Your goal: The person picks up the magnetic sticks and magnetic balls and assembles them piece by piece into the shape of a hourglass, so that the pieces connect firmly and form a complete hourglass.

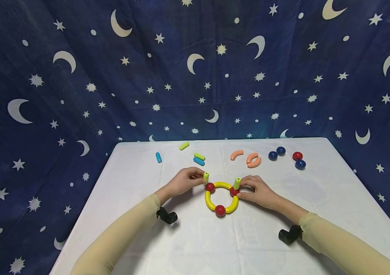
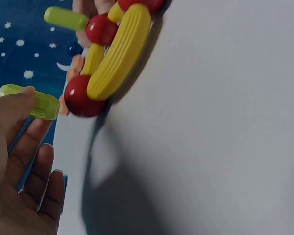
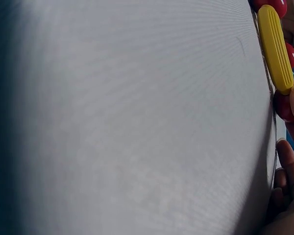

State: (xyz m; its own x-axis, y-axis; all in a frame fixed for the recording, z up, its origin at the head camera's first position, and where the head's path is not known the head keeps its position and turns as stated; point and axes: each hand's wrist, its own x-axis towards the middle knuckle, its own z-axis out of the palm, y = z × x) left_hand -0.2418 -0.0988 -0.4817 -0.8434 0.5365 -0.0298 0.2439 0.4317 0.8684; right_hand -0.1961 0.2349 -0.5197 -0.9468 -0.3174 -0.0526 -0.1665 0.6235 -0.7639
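Note:
A ring of three yellow curved rods (image 1: pixel 209 201) and three red balls (image 1: pixel 220 211) lies mid-table. My left hand (image 1: pixel 184 181) pinches a light-green stick (image 2: pixel 46 106) between thumb and forefinger, just over the ring's left red ball (image 1: pixel 210 187). A small gap shows between stick and ball (image 2: pixel 83 96) in the left wrist view. On the right red ball (image 1: pixel 234 191) another green stick (image 1: pixel 237 183) stands up. My right hand (image 1: pixel 260 193) grips that ball, thumb on its near side in the right wrist view; most of this hand is out of that frame.
Blue sticks (image 1: pixel 158 157) and green sticks (image 1: pixel 184 146) lie at the back left. Orange curved rods (image 1: pixel 237 154) are behind the ring. Several blue balls (image 1: pixel 300 164) and a red ball (image 1: pixel 297 156) sit back right. A starry cloth (image 1: pixel 167 114) hangs beyond the table's far edge.

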